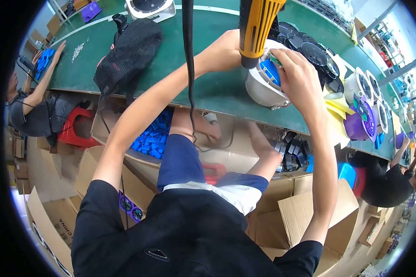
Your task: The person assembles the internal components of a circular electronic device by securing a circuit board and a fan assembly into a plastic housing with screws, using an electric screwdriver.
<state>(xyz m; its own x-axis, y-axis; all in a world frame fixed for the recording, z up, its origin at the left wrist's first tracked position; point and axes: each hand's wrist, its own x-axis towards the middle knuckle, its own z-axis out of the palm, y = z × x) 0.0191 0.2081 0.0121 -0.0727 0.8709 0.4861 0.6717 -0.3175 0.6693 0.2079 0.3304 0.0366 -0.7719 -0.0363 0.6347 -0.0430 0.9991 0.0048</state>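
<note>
A white round housing stands near the front edge of the green workbench, to the right of centre. A blue block sits inside it, with a small green circuit board beside it. My right hand reaches in from the right, fingers bent and closed on the green board. My left hand is at the housing's left; its fingers are hidden behind a hanging yellow-and-black power screwdriver. The screwdriver's tip overlaps the housing's rim in this view.
A black mesh bag lies on the workbench. Black round covers are piled beyond the housing. White and purple units stand at right. A black cable hangs down. Blue blocks fill a box below. Co-workers sit at both sides.
</note>
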